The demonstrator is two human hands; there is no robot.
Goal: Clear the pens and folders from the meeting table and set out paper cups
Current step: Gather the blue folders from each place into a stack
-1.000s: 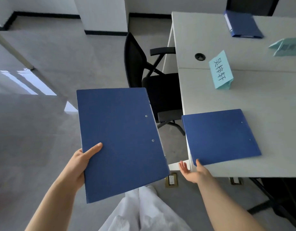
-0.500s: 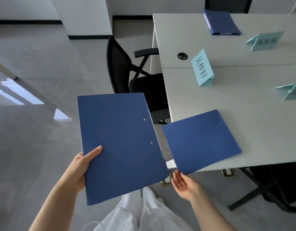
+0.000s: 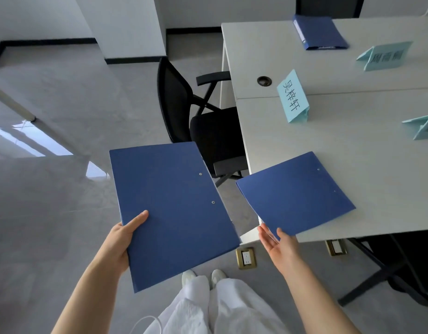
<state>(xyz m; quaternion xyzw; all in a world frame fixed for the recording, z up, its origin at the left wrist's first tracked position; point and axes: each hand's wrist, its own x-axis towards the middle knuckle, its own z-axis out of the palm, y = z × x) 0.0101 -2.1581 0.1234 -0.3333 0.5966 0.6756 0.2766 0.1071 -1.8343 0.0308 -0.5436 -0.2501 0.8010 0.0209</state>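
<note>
- Left hand (image 3: 119, 242) gripped one blue folder (image 3: 172, 210) by its near edge — thumb on top.
- Right hand (image 3: 279, 247), fingers spread, reached under the second folder (image 3: 295, 194) overhanging the tabletop's (image 3: 352, 145) near-left corner.
- It looked stiff, light, slick — best pinched at that overhang.

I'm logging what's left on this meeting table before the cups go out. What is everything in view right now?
folder in hand: 1, blue, held off the table's left side, over the floor
folder at table corner: 1, blue, near corner overhanging the edge
far folder: 1, blue, far end of table
name cards: 3, light blue, standing on table; one cut off at right edge
table: white, right
office chair: 1, black, tucked at table's left side
floor sockets: 2, brass, under table edge
left hand: grips the held folder
right hand: open, palm up, under the overhanging corner
</note>
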